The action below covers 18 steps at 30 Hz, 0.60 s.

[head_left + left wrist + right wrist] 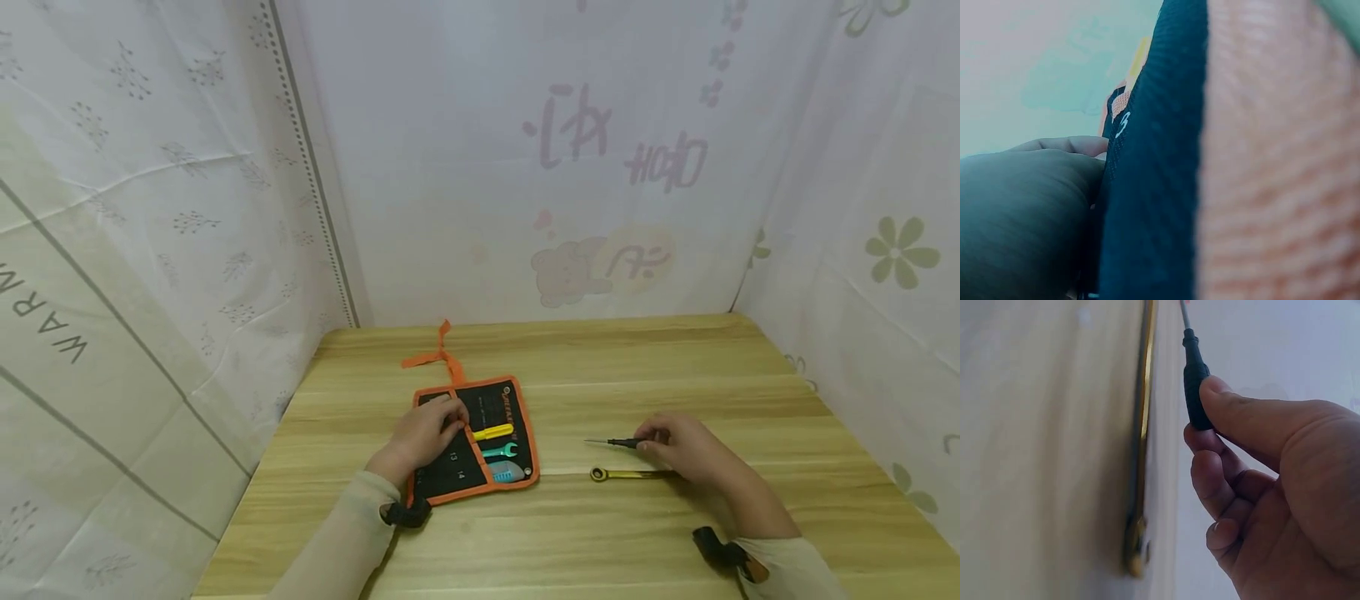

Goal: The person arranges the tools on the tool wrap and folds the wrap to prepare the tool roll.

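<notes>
The screwdriver is pinched near its handle's end by the right hand, its tip toward the left hand, by which the orange pocket edge of the tool pouch beneath is pinched. With so rearward a hold, the shaft could be tilted and the left fingers pricked; the wrench just beside the right hand could be knocked by low knuckles.
</notes>
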Tool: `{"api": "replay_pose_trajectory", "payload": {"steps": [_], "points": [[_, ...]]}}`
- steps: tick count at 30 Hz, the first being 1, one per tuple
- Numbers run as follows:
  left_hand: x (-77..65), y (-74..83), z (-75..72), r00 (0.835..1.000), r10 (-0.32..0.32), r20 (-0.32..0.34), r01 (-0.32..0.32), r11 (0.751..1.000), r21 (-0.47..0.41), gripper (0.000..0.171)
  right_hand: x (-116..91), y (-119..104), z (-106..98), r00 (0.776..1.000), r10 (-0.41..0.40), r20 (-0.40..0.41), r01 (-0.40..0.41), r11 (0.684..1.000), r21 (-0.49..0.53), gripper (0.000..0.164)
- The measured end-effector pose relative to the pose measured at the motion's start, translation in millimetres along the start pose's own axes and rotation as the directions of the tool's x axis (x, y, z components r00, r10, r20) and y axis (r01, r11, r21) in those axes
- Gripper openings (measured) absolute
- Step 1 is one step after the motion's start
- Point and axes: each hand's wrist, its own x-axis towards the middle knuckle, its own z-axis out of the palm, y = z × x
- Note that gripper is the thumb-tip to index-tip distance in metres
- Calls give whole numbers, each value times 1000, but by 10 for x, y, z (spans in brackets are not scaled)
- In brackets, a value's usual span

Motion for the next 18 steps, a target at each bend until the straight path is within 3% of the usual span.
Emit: {"api": "replay_pose_trajectory", "payload": {"steps": [18], "points": [[-32,-2,44,997,35,-67,-37,999,-24,13,596,-530,171,997,-79,10,78,995,69,6]]}}
